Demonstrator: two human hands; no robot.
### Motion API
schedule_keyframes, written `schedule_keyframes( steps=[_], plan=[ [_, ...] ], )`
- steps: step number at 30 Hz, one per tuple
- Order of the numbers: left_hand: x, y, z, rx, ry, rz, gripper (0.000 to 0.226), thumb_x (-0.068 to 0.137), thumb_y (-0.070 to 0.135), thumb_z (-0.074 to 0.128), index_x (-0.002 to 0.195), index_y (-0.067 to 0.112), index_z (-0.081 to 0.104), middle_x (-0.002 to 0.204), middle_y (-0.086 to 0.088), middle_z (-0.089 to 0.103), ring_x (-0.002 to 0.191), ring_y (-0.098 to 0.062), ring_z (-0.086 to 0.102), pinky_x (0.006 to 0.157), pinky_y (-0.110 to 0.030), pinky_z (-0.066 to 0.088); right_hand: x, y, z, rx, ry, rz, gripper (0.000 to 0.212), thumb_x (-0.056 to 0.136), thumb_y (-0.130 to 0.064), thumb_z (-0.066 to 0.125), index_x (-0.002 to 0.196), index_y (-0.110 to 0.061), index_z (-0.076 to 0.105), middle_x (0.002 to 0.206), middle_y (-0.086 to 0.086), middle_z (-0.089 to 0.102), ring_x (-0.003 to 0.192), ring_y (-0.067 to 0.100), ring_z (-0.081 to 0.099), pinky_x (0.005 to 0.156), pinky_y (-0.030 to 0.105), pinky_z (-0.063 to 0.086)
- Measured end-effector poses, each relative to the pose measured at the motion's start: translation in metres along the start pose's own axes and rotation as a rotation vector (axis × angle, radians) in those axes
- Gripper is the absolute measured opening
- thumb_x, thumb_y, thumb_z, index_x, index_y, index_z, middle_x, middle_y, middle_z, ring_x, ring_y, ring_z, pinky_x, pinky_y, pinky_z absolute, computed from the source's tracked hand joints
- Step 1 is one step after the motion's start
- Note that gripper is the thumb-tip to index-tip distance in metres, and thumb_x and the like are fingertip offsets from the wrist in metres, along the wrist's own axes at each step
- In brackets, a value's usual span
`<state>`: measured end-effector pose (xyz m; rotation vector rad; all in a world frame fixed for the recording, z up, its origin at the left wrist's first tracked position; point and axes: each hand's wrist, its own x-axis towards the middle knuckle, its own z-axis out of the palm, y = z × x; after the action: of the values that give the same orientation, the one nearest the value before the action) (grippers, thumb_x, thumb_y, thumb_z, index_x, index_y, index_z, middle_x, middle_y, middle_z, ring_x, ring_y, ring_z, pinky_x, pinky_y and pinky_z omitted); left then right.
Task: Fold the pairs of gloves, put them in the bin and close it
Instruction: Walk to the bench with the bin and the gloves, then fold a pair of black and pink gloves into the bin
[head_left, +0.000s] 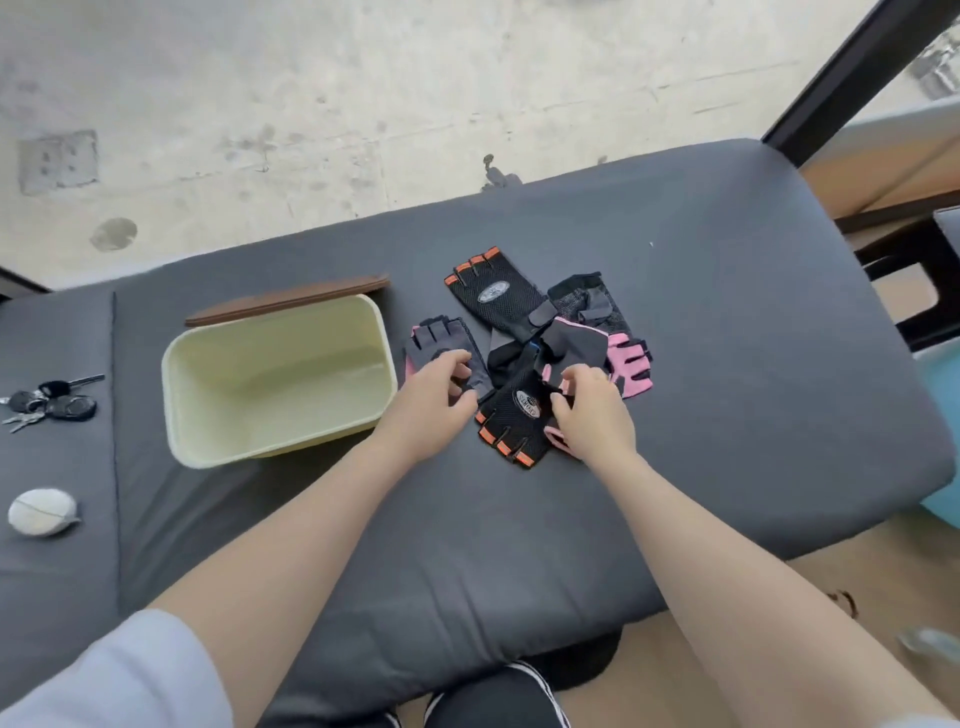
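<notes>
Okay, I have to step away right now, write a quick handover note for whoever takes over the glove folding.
Left hand: fingers curled on the grey and pink glove beside the bin.
Right hand: pinching into the glove pile, above the near black and orange glove.
Far black and orange glove, the pink glove and a dark mesh glove lie loose on the grey pad.
Cream bin is open and empty; its brown lid lies behind it.
Done: nothing folded.
Left: pair, fold, bin, close.

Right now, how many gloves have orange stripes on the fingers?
2. One orange-trimmed glove lies behind the pile, near the bin's far corner; the other orange-trimmed glove lies nearest, between both hands. The pile may hide more.
</notes>
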<state>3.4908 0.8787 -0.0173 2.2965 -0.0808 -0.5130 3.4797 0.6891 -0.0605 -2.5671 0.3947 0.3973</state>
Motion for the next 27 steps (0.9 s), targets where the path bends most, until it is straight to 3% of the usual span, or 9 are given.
schedule_keyframes(
  steps=[3,6,10,13,15,19,22,25,27],
  plan=[
    [0.026,0.003,0.017,-0.034,-0.021,-0.037,0.041,0.088,0.013,0.051,0.128,0.013,0.045,0.115,0.000,0.058,0.087,-0.013,0.055,0.096,-0.030,0.042,0.028,0.019,0.008,-0.097,0.044,-0.017,0.030,0.091,-0.022,0.051,0.118,-0.008,0.052,0.122,0.014,0.053,0.113,0.033,0.048,0.086,0.043,0.046],
    [0.041,0.001,0.032,-0.047,-0.062,-0.065,0.041,0.088,0.011,0.051,0.129,0.013,0.045,0.113,0.003,0.057,0.089,-0.013,0.058,0.085,-0.001,0.028,0.047,0.035,0.017,-0.225,-0.028,-0.030,0.043,0.084,-0.031,0.063,0.119,-0.010,0.050,0.126,0.010,0.049,0.115,0.032,0.045,0.090,0.043,0.043],
    [0.054,-0.007,0.046,-0.085,-0.112,-0.132,0.042,0.088,0.012,0.050,0.130,0.014,0.044,0.113,0.004,0.057,0.087,-0.013,0.058,0.085,-0.023,0.043,0.066,0.047,0.029,-0.307,-0.087,-0.062,0.056,0.077,-0.035,0.070,0.123,-0.012,0.046,0.131,0.008,0.043,0.113,0.031,0.045,0.090,0.042,0.042],
    [0.059,-0.013,0.055,-0.111,-0.165,-0.195,0.040,0.089,0.014,0.050,0.128,0.016,0.045,0.113,0.006,0.056,0.087,-0.009,0.056,0.074,-0.013,0.040,0.073,0.049,0.037,-0.269,0.011,-0.080,0.033,0.087,-0.023,0.058,0.117,-0.011,0.052,0.123,0.009,0.052,0.109,0.031,0.048,0.086,0.041,0.041],
    [0.060,-0.015,0.059,-0.155,-0.180,-0.236,0.037,0.089,0.015,0.050,0.126,0.018,0.047,0.113,0.007,0.057,0.088,-0.010,0.056,0.069,-0.004,0.039,0.072,0.049,0.038,-0.136,0.076,-0.051,0.024,0.090,-0.015,0.051,0.112,-0.010,0.057,0.117,0.010,0.057,0.108,0.032,0.050,0.083,0.041,0.042],
    [0.058,-0.009,0.063,-0.367,-0.171,-0.313,0.035,0.091,0.017,0.049,0.125,0.019,0.047,0.113,0.004,0.060,0.095,-0.017,0.060,0.088,-0.031,0.047,0.058,0.041,0.029,0.220,0.171,-0.044,0.016,0.090,-0.013,0.053,0.102,-0.009,0.063,0.102,0.007,0.063,0.096,0.027,0.055,0.077,0.036,0.042],
    [0.054,0.002,0.058,-0.528,-0.189,-0.370,0.035,0.095,0.022,0.045,0.130,0.018,0.043,0.116,0.001,0.055,0.094,-0.011,0.057,0.089,-0.032,0.047,0.038,0.029,0.010,0.551,0.174,-0.082,0.014,0.088,-0.008,0.056,0.098,-0.011,0.065,0.090,-0.002,0.062,0.084,0.018,0.056,0.077,0.030,0.045],
    [0.044,0.005,0.049,-0.575,-0.184,-0.339,0.034,0.095,0.027,0.045,0.128,0.023,0.041,0.109,0.014,0.054,0.097,0.004,0.052,0.090,-0.020,0.043,0.012,0.019,-0.014,0.960,0.016,0.037,0.017,0.090,-0.009,0.054,0.098,-0.021,0.064,0.091,0.002,0.060,0.082,0.011,0.054,0.068,0.015,0.049],
    [0.030,0.004,0.043,-0.665,-0.171,-0.324,0.029,0.094,0.025,0.047,0.123,0.026,0.043,0.104,0.020,0.055,0.092,0.013,0.050,0.078,-0.006,0.041,-0.005,0.019,-0.022,1.130,-0.116,0.105,0.013,0.089,-0.016,0.056,0.094,-0.025,0.063,0.094,0.007,0.056,0.086,0.015,0.054,0.072,0.023,0.049]
  ],
)
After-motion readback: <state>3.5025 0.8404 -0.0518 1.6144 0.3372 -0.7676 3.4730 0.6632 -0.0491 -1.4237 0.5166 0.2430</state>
